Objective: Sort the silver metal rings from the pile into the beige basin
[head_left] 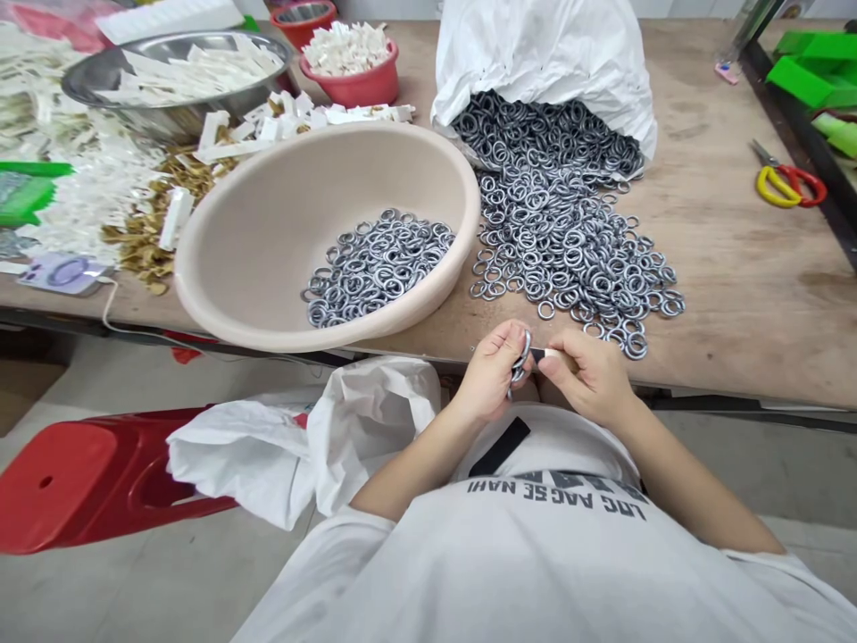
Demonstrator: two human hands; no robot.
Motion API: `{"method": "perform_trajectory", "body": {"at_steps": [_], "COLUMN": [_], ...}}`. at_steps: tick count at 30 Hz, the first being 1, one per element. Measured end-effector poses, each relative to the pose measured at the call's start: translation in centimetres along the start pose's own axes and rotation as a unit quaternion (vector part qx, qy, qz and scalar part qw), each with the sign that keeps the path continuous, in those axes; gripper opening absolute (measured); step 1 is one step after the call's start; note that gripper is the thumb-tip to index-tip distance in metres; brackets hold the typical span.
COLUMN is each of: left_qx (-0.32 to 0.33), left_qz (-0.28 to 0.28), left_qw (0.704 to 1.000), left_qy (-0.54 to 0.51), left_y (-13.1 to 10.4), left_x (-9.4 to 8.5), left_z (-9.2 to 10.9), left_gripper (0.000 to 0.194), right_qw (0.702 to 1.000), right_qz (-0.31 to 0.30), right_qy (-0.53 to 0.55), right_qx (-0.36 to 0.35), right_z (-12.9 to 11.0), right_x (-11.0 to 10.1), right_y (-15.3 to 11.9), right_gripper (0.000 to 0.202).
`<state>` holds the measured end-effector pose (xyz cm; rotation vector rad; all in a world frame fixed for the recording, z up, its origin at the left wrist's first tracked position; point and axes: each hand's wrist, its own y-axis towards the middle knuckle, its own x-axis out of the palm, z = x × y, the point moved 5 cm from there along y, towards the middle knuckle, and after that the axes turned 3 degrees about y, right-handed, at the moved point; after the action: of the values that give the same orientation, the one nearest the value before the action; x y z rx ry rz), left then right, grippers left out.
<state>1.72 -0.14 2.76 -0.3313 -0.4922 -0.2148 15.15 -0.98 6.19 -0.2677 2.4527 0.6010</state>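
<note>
Close by the table edge, hands hold rings.

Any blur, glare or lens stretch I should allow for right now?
Head view: light looks soft and even; small highlights dot the gray rings in the beige basin; white pieces at far left look smeared; the red stool seems stretched near the edge; the left hand and right hand are fairly clear.

Bright, diffuse light; soft shadows; glints on metal rings; edges stretched, softened.
</note>
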Motion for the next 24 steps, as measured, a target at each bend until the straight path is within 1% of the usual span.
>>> {"method": "perform_trajectory", "body": {"at_steps": [3, 9, 12, 15, 17, 19, 20, 21, 22, 24], "left_qx": [0.001, 0.0, 0.004, 0.006, -0.001, -0.018, -0.027, -0.036, -0.041, -0.039], "left_qz": [0.001, 0.0, -0.009, -0.019, -0.044, -0.094, -0.115, -0.124, -0.116, -0.066], "left_qw": [1.0, 1.0, 1.0, 1.0, 0.999, 0.995, 0.992, 0.99, 0.991, 0.997], "left_qy": [0.003, -0.002, 0.002, 0.013, 0.023, 0.042, 0.048, 0.05, 0.043, 0.015], "left_y": [-0.1, -0.3, -0.1, -0.1, -0.3, -0.9, -1.2, -1.4, -1.5, -1.3], "left_x": [0.0, 0.1, -0.2, -0.5, -0.3, 0.1, 0.3, 0.3, 0.1, -1.0], "left_z": [0.0, -0.2, -0.1, 0.0, -0.2, -0.7, -0.9, -1.1, -1.1, -0.9], "left_gripper": [0.043, 0.041, 0.041, 0.042, 0.043, 0.042, 0.041, 0.039, 0.038, 0.034], "right_qw": [0.999, 0.998, 0.999, 0.999, 0.997, 0.994, 0.992, 0.99, 0.987, 0.974], "right_qz": [0.005, -0.003, -0.019, -0.035, -0.016, 0.02, 0.033, 0.038, 0.033, 0.005], "right_qy": [-0.048, -0.054, -0.041, -0.004, 0.018, 0.014, -0.004, -0.033, -0.075, -0.176], "right_qx": [-0.009, -0.017, 0.002, 0.041, 0.072, 0.103, 0.119, 0.133, 0.141, 0.143], "right_z": [-0.4, -0.7, -0.6, -0.1, 0.7, 1.9, 2.6, 3.2, 3.6, 4.0], "right_x": [-0.1, 0.1, 0.3, 0.7, 0.7, 0.3, 0.2, 0.0, 0.0, 0.3], "right_y": [-0.1, 0.0, -0.1, 0.0, 0.4, 1.1, 1.5, 1.9, 2.3, 3.0], "right_gripper": [0.036, 0.04, 0.042, 0.042, 0.041, 0.043, 0.043, 0.043, 0.042, 0.035]}}
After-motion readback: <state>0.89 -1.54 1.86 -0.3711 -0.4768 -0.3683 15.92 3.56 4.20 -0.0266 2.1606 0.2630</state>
